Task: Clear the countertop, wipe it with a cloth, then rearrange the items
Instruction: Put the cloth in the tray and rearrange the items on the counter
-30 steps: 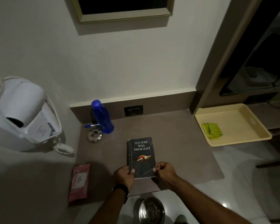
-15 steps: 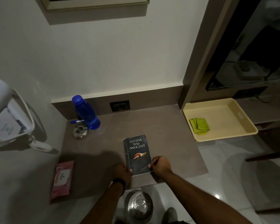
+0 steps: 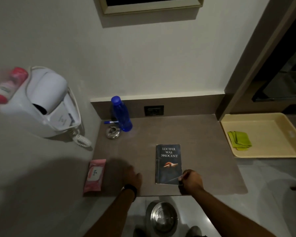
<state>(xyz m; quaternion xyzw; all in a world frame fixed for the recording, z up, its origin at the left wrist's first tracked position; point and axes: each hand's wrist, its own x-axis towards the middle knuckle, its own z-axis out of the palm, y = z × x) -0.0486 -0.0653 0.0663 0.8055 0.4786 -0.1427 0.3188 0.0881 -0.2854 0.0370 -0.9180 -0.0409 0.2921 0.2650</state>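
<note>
A dark paperback book (image 3: 168,163) lies flat on the brown countertop (image 3: 195,134). My right hand (image 3: 190,182) pinches the book's lower right corner. My left hand (image 3: 132,177) is off the book, blurred, between it and a pink wipes pack (image 3: 95,175) at the counter's left front. A blue water bottle (image 3: 121,114), a blue pen (image 3: 110,122) and a round metal ashtray (image 3: 112,131) stand at the back left. A folded green cloth (image 3: 239,140) lies in a cream tray (image 3: 270,132) to the right.
A white wall-mounted hair dryer (image 3: 44,101) with a coiled cord hangs on the left wall, a pink-capped bottle (image 3: 9,84) on top of it. A steel bin (image 3: 162,218) stands on the floor under the counter's front edge. A wall socket (image 3: 153,110) sits behind the counter.
My left hand has let go of the book and moved left toward the wipes pack. The right hand keeps its grip on the book's corner. The view has shifted left.
</note>
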